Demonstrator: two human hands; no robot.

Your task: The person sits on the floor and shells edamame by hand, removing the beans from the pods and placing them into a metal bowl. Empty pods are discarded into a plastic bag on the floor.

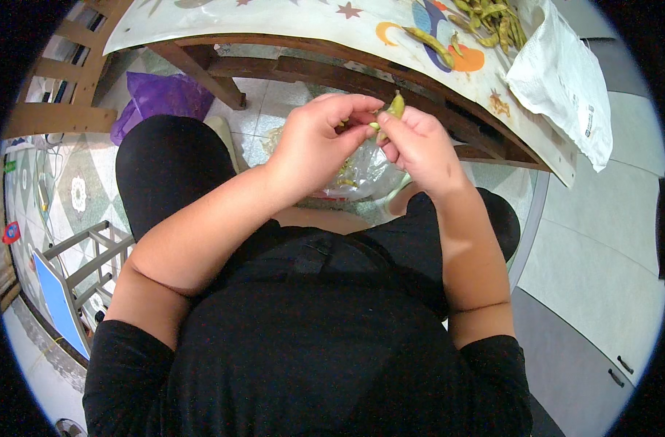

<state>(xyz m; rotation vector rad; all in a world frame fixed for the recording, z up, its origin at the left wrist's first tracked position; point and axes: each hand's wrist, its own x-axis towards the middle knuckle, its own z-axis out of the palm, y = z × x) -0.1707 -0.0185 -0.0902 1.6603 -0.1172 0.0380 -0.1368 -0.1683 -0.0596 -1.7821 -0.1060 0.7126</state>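
My right hand (423, 146) pinches a yellow-green bean pod (396, 108) between thumb and fingers, its tip pointing up. At the pod's open side, a pale green bean (374, 126) shows by the tips of my left thumb and forefinger. My left hand (321, 135) is curled, its fingertips closed at this bean. A bit of something yellowish shows inside its fingers, too small to make out. Beneath both hands, between my knees, sits a clear plastic bag (372, 171) with some yellow-green pieces in it, partly hidden by my hands.
Ahead stands a wooden table with a patterned cover (274, 18). A heap of pods (492, 18), a few loose pods (430, 45) and a white bag (561, 80) lie at its right. A purple bag (161, 102) and blue-topped stool (59, 302) are on the left; grey cabinets (602, 247) stand right.
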